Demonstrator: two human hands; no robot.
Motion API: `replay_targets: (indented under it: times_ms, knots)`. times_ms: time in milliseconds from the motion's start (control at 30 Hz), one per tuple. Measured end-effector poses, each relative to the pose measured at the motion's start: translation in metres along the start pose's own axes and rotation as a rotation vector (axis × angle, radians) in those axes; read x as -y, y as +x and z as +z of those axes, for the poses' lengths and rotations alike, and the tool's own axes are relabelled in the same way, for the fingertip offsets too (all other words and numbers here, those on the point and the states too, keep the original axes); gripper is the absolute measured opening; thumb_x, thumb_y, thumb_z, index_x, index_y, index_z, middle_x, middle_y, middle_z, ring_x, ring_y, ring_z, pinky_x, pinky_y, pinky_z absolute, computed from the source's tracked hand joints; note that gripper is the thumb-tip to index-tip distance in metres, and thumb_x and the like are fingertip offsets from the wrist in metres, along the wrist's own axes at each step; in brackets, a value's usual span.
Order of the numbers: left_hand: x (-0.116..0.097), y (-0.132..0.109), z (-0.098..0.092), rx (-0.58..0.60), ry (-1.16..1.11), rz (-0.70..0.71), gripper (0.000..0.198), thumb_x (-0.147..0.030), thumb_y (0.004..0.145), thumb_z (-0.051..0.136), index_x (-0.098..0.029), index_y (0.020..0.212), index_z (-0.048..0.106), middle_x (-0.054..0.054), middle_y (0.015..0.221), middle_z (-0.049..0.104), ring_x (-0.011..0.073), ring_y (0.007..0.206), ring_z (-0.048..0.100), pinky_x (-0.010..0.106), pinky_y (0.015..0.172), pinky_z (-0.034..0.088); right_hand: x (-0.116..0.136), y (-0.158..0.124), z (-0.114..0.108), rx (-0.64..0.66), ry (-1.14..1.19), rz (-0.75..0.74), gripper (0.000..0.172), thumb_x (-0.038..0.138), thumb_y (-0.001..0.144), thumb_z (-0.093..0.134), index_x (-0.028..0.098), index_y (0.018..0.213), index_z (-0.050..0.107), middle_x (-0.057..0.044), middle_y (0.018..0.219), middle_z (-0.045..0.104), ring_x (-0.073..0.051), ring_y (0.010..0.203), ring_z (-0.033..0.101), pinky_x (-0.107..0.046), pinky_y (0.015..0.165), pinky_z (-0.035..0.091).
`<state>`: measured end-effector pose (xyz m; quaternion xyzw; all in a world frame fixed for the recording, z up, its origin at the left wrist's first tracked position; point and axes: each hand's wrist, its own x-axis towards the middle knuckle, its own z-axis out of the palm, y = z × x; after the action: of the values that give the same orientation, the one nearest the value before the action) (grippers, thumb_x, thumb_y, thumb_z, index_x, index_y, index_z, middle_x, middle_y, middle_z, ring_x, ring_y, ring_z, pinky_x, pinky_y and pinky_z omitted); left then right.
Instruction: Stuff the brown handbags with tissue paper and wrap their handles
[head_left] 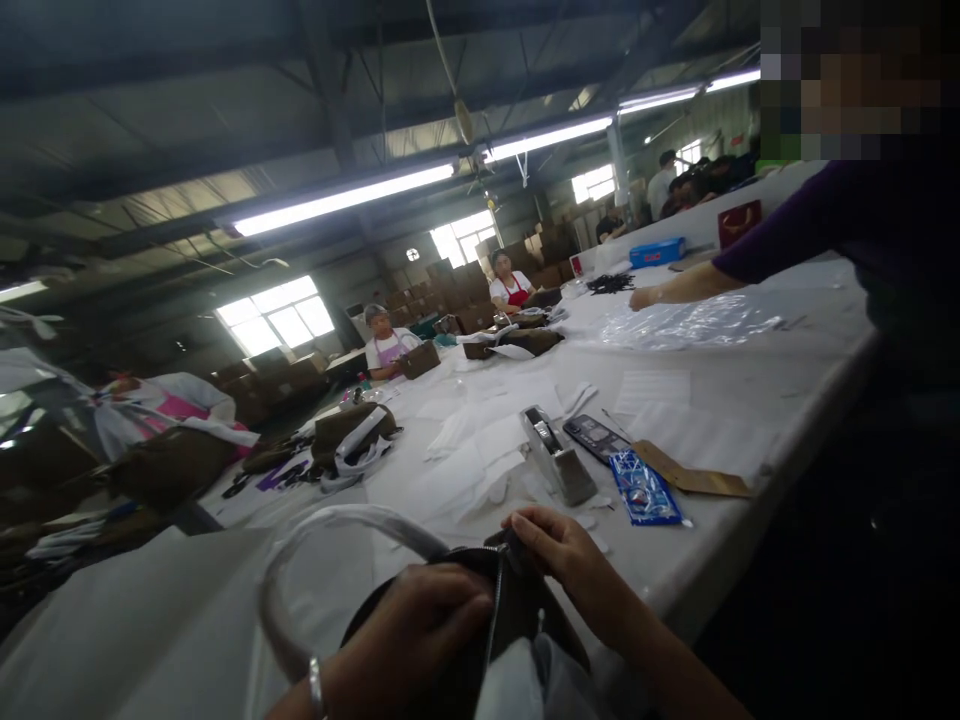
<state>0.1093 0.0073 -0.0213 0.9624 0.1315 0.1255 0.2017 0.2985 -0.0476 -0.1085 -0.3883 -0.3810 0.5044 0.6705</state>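
Observation:
A dark handbag with a metal zipper stands open at the table's near edge. Its handle, in a pale wrap, arches up on the left. My left hand, a bracelet at its wrist, has its fingers curled over the bag's opening beside the zipper. Thumb and fingers of my right hand pinch the dark corner at the zipper's far end. White wrapping bulges from the lower side of the bag. What lies under my left fingers is hidden.
Beyond the bag lie a tape dispenser, a phone, a blue packet and a brown strip. White sheets cover the middle. A co-worker's arm reaches in from the right. Several people work along the far side among bags.

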Motion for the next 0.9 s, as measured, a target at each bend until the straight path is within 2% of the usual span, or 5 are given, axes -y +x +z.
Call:
replay_targets:
  times_ms: [100, 200, 433, 733, 900]
  knots:
    - [-0.005, 0.008, -0.004, -0.178, 0.064, 0.054, 0.017, -0.022, 0.101, 0.051, -0.02, 0.104, 0.068, 0.003, 0.108, 0.073, 0.0127, 0.09, 0.071, 0.019, 0.082, 0.056, 0.003, -0.003, 0.005, 0.012, 0.053, -0.018, 0.042, 0.056, 0.085, 0.07, 0.015, 0.089, 0.066, 0.0, 0.075, 0.062, -0.012, 0.065, 0.054, -0.023, 0.061, 0.043]
    - [-0.005, 0.021, 0.003, -0.158, 0.368, 0.235, 0.023, -0.02, 0.1, 0.051, -0.022, 0.121, 0.063, 0.005, 0.122, 0.069, 0.0152, 0.099, 0.07, 0.021, 0.081, 0.057, 0.003, -0.004, 0.009, 0.017, 0.074, -0.034, 0.038, 0.053, 0.085, 0.071, 0.015, 0.092, 0.069, -0.002, 0.08, 0.067, -0.015, 0.073, 0.061, -0.024, 0.067, 0.048]
    - [-0.007, 0.03, 0.006, -0.111, 0.889, 0.503, 0.026, -0.014, 0.101, 0.041, -0.015, 0.098, 0.067, 0.004, 0.094, 0.069, 0.0148, 0.073, 0.064, 0.028, 0.048, 0.046, -0.009, 0.001, -0.005, -0.1, 0.075, 0.131, 0.044, 0.057, 0.071, 0.081, 0.023, 0.098, 0.074, -0.006, 0.084, 0.075, -0.024, 0.077, 0.071, -0.032, 0.071, 0.058]
    - [0.001, 0.011, -0.006, -0.096, 0.813, 0.418, 0.042, -0.016, 0.106, 0.029, -0.02, 0.104, 0.071, 0.001, 0.113, 0.072, 0.0116, 0.093, 0.065, 0.023, 0.066, 0.051, 0.008, 0.009, -0.006, -0.325, -0.654, -0.015, 0.066, 0.079, 0.058, 0.065, 0.026, 0.097, 0.075, -0.007, 0.102, 0.077, -0.037, 0.098, 0.07, -0.044, 0.079, 0.055]
    - [0.005, -0.015, -0.022, 0.049, 0.619, 0.366, 0.028, -0.015, 0.103, 0.041, -0.017, 0.106, 0.069, 0.003, 0.105, 0.074, 0.0147, 0.093, 0.067, 0.024, 0.074, 0.053, 0.014, 0.014, -0.002, -0.463, -0.694, -0.045, 0.068, 0.078, 0.062, 0.063, 0.024, 0.102, 0.072, -0.008, 0.101, 0.077, -0.036, 0.101, 0.068, -0.045, 0.084, 0.054]
